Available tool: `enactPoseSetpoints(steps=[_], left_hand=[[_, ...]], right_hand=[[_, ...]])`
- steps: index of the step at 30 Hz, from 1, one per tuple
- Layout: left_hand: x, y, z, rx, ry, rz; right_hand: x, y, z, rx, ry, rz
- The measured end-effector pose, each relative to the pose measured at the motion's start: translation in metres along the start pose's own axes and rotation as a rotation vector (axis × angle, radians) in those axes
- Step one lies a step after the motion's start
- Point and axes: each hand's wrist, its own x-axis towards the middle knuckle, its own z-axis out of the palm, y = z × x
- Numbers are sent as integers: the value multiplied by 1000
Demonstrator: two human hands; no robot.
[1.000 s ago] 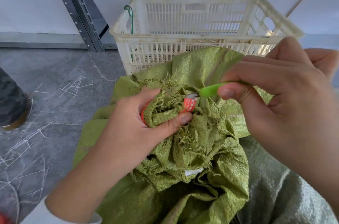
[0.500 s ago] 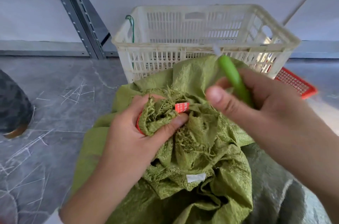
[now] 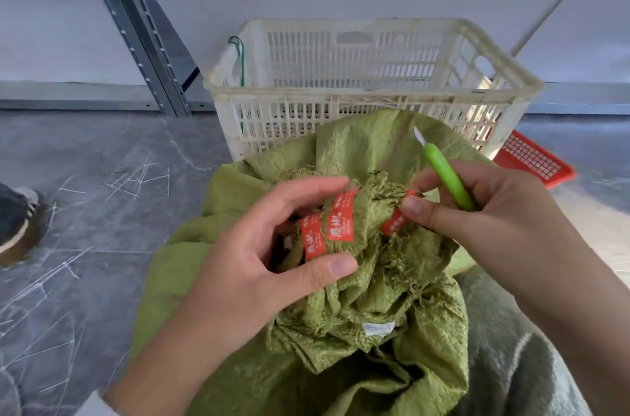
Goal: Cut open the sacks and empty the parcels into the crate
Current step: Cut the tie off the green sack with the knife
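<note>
Unsealing: the left hand (image 3: 252, 279) cups the bunched neck of the green sack (image 3: 375, 330), fingers loosely spread. The right hand (image 3: 494, 221) holds the knife (image 3: 446, 177), pinching the red tape (image 3: 341, 221). The sack lies just near of the crate (image 3: 341, 98). Next, likely, peel the tape away.

Olive-green sack (image 3: 358, 357) in a crinkled weave, frayed at the gathered top, banded with orange-red tape (image 3: 341, 221) printed in white characters and marked lower down by a small white label (image 3: 379, 328); beside it, a dull grey sack (image 3: 504, 364) with a lighter streak. Lime-green handle and pale silvery blade on the knife (image 3: 446, 175) — behind, a cream crate (image 3: 341, 93) in a slotted lattice, a dark green cord (image 3: 240, 54) at its left rim, and an orange-red tray (image 3: 535, 160) with a fine grid mesh. Mottled grey floor (image 3: 102, 262) crossed by thin white scratch lines — dark shoe (image 3: 13, 211) with a pale sole at the left edge.
</note>
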Motion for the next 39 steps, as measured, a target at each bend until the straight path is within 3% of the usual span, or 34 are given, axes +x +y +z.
enactPoseSetpoints(steps=[5, 9, 12, 16, 20, 25, 29, 33, 39], left_hand=[[-1, 1, 4, 44, 102, -16], [-1, 3, 7, 11, 158, -21], [1, 6, 9, 38, 144, 13], [1, 7, 10, 31, 108, 11], [0, 6, 10, -153, 53, -24], [0, 3, 11, -183, 109, -32], [-2, 2, 8, -140, 164, -38], [-2, 2, 8, -122, 182, -14], [-1, 1, 8, -117, 187, 7]], right_hand=[[0, 3, -2, -6, -25, -59], [-7, -20, -10, 153, -176, -169], [-12, -28, 1, 39, -271, -240], [-11, -21, 13, -22, -223, -198], [-12, -21, 7, 49, -224, -147], [-14, -25, 5, 36, -219, -121], [-19, -31, -2, -103, -241, -187], [-22, -32, -14, -462, -101, -330], [-25, -41, -22, -562, -133, -317]])
